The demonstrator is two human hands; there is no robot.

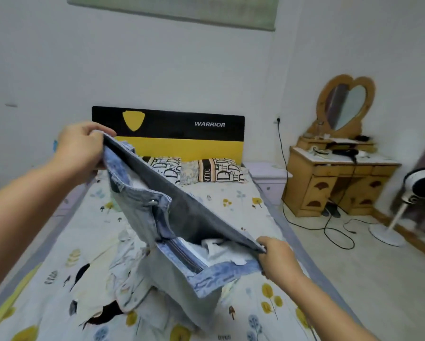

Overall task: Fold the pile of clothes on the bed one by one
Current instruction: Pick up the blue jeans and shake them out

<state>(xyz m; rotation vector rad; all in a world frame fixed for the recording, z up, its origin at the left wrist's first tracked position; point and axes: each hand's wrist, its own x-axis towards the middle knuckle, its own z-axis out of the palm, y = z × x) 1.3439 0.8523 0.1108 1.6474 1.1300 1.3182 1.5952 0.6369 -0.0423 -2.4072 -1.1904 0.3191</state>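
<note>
Denim jeans [172, 217] stretched between left hand [80, 146] and right hand [278, 258], both pinching waistband, above bed [231, 200]

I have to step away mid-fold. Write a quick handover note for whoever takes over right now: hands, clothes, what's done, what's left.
Left hand: grips one end of the waistband of the light blue denim jeans, raised high.
Right hand: grips the other end of the waistband, lower and nearer.
The jeans hang open between the hands, unbuttoned, legs trailing onto the bed with the patterned white sheet.
A crumpled pile of pale and dark clothes lies under and left of the jeans, unfolded.
Done: no folded stack is in view.
Left: fold the jeans, then the pile, one piece at a time.
</note>
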